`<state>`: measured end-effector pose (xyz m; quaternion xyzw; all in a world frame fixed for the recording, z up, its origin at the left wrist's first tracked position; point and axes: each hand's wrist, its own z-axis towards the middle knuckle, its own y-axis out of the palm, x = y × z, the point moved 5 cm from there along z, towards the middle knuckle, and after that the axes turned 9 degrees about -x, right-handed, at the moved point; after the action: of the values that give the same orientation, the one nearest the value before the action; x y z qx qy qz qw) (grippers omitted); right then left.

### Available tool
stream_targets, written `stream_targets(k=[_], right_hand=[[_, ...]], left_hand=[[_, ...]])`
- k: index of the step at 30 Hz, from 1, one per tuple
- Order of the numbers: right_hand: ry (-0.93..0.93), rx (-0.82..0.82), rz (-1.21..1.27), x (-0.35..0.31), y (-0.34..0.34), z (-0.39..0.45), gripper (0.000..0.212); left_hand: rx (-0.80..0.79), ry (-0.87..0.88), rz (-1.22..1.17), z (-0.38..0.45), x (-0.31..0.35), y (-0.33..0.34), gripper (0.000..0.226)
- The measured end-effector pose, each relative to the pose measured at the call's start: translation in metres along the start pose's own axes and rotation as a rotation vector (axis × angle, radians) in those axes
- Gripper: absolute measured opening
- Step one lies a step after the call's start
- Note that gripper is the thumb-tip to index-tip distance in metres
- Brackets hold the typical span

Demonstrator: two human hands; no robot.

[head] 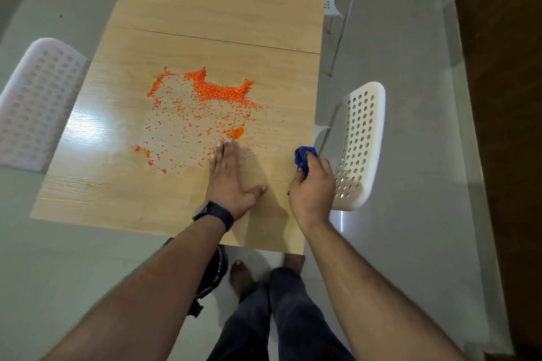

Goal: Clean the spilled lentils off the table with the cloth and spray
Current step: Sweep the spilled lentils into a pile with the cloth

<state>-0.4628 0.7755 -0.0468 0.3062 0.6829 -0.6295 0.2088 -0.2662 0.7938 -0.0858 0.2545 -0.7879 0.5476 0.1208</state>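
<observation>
While the left hand (231, 176) lies flat on the worktop (205, 9), fingers straight and thumb spread, its fingertips sit at the near edge of the spill. Right hand (312, 189) is raised just beside it, toward the worktop's right edge, fingers curled tight round a bunched blue cloth (305, 159); the cloth is off the surface, not wiping.

Lentils (220, 91): orange, still widely spread over the middle of the worktop. A thick ridge lies along the far side of the patch, a thinner line at the far left, loose grains scattered between them and the left hand. Small clumps at the near left. A dull, damp-looking film covers the scattered area, so spray may already be down, though I cannot be sure. No spray bottle in sight.

Judgement: early to middle. Some gathering looks done, given the ridge; nearly all grains remain on the surface, and collecting and a final wipe are left.

White perforated chairs (359, 143) stand either side. Dark watch (212, 212) on the left wrist. No readable writing or brand anywhere.
</observation>
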Motion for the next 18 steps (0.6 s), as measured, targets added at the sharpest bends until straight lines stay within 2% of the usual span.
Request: stream_targets(k=[4, 7, 10, 14, 18], right_hand=[[-0.074, -0.093, 0.006, -0.026, 0.023, -0.002, 0.049], [-0.131, -0.175, 0.137, -0.038, 0.036, -0.003, 0.048], [-0.135, -0.101, 0.204, -0.039, 0.025, -0.006, 0.047], [-0.053, 0.074, 0.067, -0.021, 0.000, -0.002, 0.044], [0.003, -0.015, -0.124, -0.022, 0.014, 0.009, 0.045]], left_hand=[[-0.039, 0.045, -0.005, 0.004, -0.006, -0.004, 0.133], [-0.050, 0.067, -0.009, 0.008, -0.004, -0.007, 0.133], [-0.067, 0.083, -0.004, 0.013, -0.005, -0.010, 0.139], [-0.060, 0.091, 0.010, 0.016, -0.007, -0.016, 0.145], [-0.058, 0.099, -0.012, 0.018, -0.008, -0.019, 0.146]])
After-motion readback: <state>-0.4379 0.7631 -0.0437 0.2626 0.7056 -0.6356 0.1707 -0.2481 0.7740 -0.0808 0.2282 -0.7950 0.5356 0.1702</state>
